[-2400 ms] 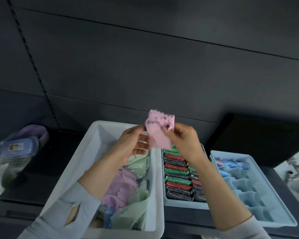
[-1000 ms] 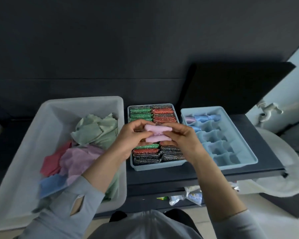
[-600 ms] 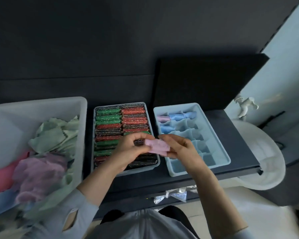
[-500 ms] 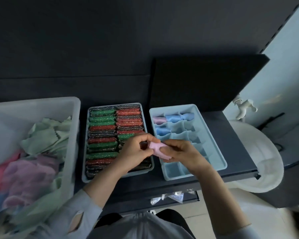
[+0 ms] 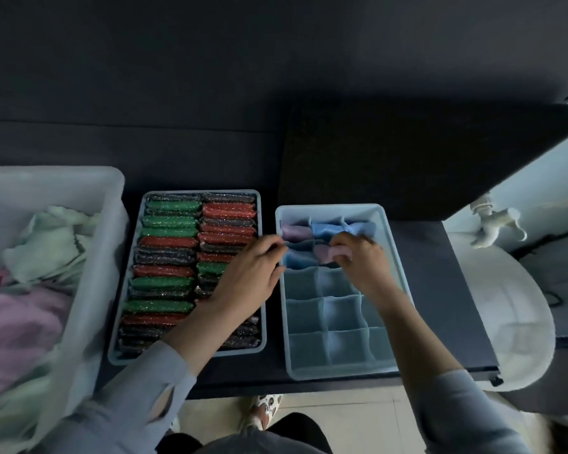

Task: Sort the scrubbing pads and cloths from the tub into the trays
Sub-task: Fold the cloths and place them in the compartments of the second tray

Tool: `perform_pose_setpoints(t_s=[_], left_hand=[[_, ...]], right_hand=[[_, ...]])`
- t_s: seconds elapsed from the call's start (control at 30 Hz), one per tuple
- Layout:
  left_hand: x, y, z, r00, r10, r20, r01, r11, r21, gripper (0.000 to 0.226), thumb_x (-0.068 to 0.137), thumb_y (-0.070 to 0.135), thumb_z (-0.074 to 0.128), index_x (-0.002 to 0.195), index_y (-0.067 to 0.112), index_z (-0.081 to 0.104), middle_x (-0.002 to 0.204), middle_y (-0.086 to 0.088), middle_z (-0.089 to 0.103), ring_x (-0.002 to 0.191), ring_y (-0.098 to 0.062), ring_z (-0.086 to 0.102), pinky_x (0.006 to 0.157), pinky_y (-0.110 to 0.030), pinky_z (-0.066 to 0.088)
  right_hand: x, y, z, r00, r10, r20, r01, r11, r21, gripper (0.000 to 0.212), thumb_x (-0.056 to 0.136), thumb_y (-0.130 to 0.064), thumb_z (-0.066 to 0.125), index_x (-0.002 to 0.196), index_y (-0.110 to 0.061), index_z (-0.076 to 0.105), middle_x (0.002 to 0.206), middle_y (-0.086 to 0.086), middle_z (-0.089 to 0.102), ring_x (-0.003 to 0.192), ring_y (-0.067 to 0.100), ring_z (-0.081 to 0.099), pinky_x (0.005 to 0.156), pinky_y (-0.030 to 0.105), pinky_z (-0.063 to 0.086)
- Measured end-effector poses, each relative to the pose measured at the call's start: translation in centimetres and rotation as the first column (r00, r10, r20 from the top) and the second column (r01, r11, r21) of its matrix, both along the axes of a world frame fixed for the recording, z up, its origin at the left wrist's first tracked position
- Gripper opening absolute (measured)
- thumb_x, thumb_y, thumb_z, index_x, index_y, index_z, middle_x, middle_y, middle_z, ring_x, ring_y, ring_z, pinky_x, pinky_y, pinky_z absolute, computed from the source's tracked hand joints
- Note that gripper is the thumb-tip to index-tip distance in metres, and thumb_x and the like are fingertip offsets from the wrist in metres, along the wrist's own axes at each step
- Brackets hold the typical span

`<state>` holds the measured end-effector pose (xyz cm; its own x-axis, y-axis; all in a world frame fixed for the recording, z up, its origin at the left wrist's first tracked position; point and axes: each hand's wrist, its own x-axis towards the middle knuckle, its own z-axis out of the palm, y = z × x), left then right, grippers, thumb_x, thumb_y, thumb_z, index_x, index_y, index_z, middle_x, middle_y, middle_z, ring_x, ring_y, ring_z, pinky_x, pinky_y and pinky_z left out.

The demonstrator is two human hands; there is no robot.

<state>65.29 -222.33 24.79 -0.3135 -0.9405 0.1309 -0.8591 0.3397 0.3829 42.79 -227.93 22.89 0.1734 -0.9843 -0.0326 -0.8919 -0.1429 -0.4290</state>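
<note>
A moment ago I had the folded pink cloth [image 5: 323, 253] pinched between both hands in front of me, over the tray of scrubbing pads [image 5: 191, 270]; now I have carried it across and my right hand [image 5: 358, 257] is pushing it down into a middle cell of the divided tray [image 5: 391, 244], fingers curled over it and pinching its top edge. It sits just under my right fingertips, with a blue cloth [image 5: 295, 258] in the cell to the left of them and a lilac and two blue ones in the row beyond. My left hand [image 5: 253, 273] has let go and lies loosely spread, its fingertips at the near left rim of that tray, steadying it, I think. So this cloth is as good as sorted; I judge it only needs a last tuck. The tub [image 5: 89, 263], off past my left wrist on the counter [image 5: 420, 290], holds a heap of green and pink cloths, so plenty remains.
</note>
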Motion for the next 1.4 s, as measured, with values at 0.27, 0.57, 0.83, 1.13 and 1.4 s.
perform_pose_setpoints(t_s=[0.27, 0.57, 0.83, 1.13, 1.4], left_hand=[[0.3, 0.0, -0.2, 1.000, 0.004, 0.015, -0.004, 1.000, -0.005, 0.036, 0.086, 0.020, 0.069, 0.120, 0.008, 0.065, 0.126, -0.004, 0.055, 0.106, -0.016, 0.062, 0.093, -0.029, 0.051], [0.3, -0.1, -0.7, 1.000, 0.011, -0.020, -0.011, 1.000, -0.010, 0.031, 0.085, 0.018, 0.069, 0.114, 0.008, 0.066, 0.124, -0.002, 0.056, 0.106, -0.016, 0.062, 0.092, -0.028, 0.051], [0.4, -0.1, -1.0, 1.000, 0.018, -0.014, -0.018, 1.000, -0.004, 0.035, 0.086, 0.019, 0.069, 0.119, 0.009, 0.066, 0.127, -0.002, 0.055, 0.107, -0.015, 0.062, 0.092, -0.029, 0.051], [5.1, 1.5, 2.4, 0.996, 0.009, -0.092, -0.011, 1.000, -0.023, 0.042, 0.095, 0.026, 0.057, 0.136, 0.021, 0.054, 0.140, 0.005, 0.048, 0.120, -0.012, 0.054, 0.106, -0.028, 0.041], [22.7, 10.4, 2.5, 0.876, 0.405, -0.261, -0.441, 0.893, -0.095, 0.027, 0.085, 0.015, 0.066, 0.112, 0.018, 0.070, 0.113, 0.001, 0.066, 0.102, -0.013, 0.062, 0.094, -0.016, 0.038]], right_hand=[[1.2, -1.2, 0.4, 0.896, 0.120, -0.428, -0.163, 0.985, -0.064, 0.020, 0.064, -0.035, 0.085, 0.067, -0.027, 0.067, 0.059, 0.000, 0.064, 0.069, 0.025, 0.063, 0.065, 0.031, 0.043], [0.7, -0.3, -0.5, 0.997, 0.054, -0.053, -0.056, 0.998, -0.040, 0.014, 0.085, -0.035, 0.071, 0.078, -0.022, 0.071, 0.066, 0.006, 0.065, 0.064, 0.027, 0.061, 0.055, 0.031, 0.036], [2.3, -0.4, -1.5, 0.951, 0.008, -0.309, -0.052, 0.989, -0.135, 0.010, 0.082, -0.026, 0.072, 0.073, -0.023, 0.072, 0.064, 0.005, 0.069, 0.060, 0.029, 0.065, 0.060, 0.029, 0.043], [5.2, 2.5, 2.7, 0.990, -0.087, -0.115, 0.069, 0.986, -0.149, 0.016, 0.084, -0.010, 0.067, 0.097, -0.016, 0.073, 0.098, 0.010, 0.074, 0.090, 0.033, 0.067, 0.074, 0.038, 0.050], [21.3, 11.3, 6.3, 0.967, 0.188, 0.175, -0.117, 0.929, -0.352, 0.025, 0.080, -0.004, 0.076, 0.099, -0.020, 0.076, 0.084, 0.000, 0.075, 0.066, 0.018, 0.068, 0.060, 0.018, 0.042]])
